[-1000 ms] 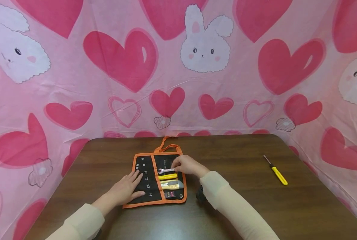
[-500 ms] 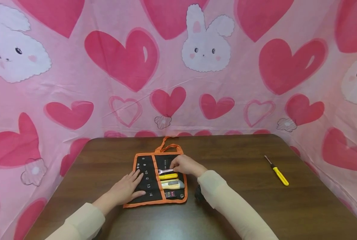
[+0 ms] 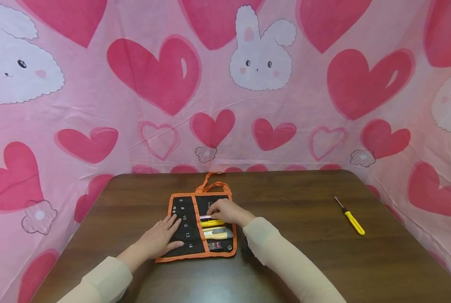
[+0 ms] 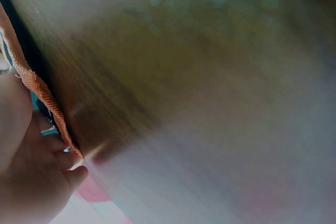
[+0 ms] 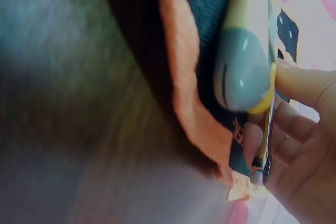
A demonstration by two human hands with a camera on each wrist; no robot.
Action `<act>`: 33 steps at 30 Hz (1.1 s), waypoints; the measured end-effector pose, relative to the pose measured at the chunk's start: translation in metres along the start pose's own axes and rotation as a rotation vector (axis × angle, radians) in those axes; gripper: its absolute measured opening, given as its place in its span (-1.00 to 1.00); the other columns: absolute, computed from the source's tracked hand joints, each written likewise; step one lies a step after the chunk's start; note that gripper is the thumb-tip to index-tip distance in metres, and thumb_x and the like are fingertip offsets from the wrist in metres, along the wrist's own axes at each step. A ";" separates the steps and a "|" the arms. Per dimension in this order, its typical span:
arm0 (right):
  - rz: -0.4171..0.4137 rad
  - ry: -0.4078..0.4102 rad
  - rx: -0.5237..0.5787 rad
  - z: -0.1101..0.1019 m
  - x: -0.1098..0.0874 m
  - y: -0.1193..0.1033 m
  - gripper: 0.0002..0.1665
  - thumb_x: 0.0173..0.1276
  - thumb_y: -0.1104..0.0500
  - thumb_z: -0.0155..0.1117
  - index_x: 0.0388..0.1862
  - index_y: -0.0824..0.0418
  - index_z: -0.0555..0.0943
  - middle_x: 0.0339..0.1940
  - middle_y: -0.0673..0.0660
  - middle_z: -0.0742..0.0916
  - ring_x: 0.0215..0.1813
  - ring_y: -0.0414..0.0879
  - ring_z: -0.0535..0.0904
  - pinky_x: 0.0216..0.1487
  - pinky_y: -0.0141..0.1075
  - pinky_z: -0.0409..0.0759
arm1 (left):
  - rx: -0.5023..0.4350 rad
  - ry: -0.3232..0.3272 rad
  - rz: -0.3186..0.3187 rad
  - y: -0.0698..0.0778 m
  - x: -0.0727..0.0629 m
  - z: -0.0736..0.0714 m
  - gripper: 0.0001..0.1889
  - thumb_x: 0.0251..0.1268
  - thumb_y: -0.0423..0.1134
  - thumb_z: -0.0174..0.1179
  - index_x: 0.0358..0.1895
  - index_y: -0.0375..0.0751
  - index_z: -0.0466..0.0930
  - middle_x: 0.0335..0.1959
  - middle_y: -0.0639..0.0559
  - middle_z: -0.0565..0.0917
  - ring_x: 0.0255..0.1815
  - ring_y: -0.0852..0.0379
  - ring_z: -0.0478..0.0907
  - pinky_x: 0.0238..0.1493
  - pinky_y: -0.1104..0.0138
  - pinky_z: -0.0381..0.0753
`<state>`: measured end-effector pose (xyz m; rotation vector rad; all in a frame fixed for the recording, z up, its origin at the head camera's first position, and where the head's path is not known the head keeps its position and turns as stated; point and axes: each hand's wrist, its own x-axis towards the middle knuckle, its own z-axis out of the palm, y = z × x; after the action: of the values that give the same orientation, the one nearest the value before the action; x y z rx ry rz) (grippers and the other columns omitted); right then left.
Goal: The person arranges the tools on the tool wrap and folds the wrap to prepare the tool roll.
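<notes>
A black tool pouch (image 3: 196, 244) with orange edging lies unfolded on the table. My left hand (image 3: 155, 239) rests on its numbered flap with fingers spread; the left wrist view shows that hand (image 4: 37, 177) at the orange edge. My right hand (image 3: 228, 211) pinches a small metal wrench (image 3: 205, 217), whose left end is at the orange divider, apparently in a pocket. In the right wrist view the wrench's near end (image 5: 261, 171) shows between thumb and fingers. Below it sit a yellow-handled tool (image 3: 212, 223), a utility knife (image 3: 218, 233) and a small dark packet (image 3: 215, 245).
A yellow-handled screwdriver (image 3: 350, 216) lies apart on the right side of the brown wooden table (image 3: 293, 198). Orange straps (image 3: 214, 184) extend from the pouch's far edge. A pink heart-patterned cloth (image 3: 263, 101) hangs behind the table.
My right hand has moved left with the wrench, and the wrench's open-ended head has gone out of sight at the divider. My left hand has stayed in place on the flap.
</notes>
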<state>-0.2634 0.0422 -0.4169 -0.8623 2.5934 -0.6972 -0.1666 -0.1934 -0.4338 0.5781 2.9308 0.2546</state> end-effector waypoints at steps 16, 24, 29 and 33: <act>-0.009 0.021 0.127 -0.009 -0.005 0.013 -0.75 0.32 0.21 0.20 -0.03 0.12 0.64 -0.05 0.00 0.64 -0.12 -0.18 0.51 -0.04 -0.27 0.52 | 0.008 0.002 0.006 0.001 0.001 0.000 -0.17 0.15 0.24 0.09 0.32 -0.33 0.25 0.34 -0.29 0.19 0.35 -0.24 0.07 0.26 -0.05 0.11; -0.048 -0.005 0.075 -0.024 -0.022 0.033 -0.85 0.18 0.24 0.34 -0.24 0.18 0.64 -0.41 -0.04 0.62 -0.37 -0.17 0.47 -0.31 -0.33 0.51 | 0.008 0.004 0.010 0.001 0.001 0.000 -0.18 0.15 0.24 0.09 0.31 -0.34 0.26 0.34 -0.31 0.20 0.35 -0.25 0.07 0.26 -0.06 0.11; -0.038 -0.014 0.087 -0.021 -0.029 0.044 -0.84 0.11 0.25 0.39 -0.33 0.15 0.60 -0.52 -0.04 0.56 -0.44 -0.17 0.44 -0.40 -0.35 0.46 | 0.002 0.004 0.006 0.002 0.001 -0.002 -0.18 0.15 0.23 0.10 0.31 -0.35 0.26 0.34 -0.31 0.20 0.35 -0.25 0.07 0.26 -0.06 0.11; -0.027 -0.002 0.104 -0.017 -0.030 0.050 -0.85 0.12 0.27 0.38 -0.35 0.15 0.58 -0.56 -0.01 0.55 -0.49 -0.16 0.43 -0.44 -0.36 0.46 | -0.002 -0.001 0.006 0.002 0.000 -0.001 -0.18 0.15 0.23 0.10 0.31 -0.35 0.26 0.34 -0.31 0.19 0.35 -0.25 0.07 0.26 -0.07 0.11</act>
<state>-0.2711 0.1014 -0.4255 -0.8662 2.5235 -0.8299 -0.1665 -0.1918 -0.4322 0.5873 2.9282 0.2579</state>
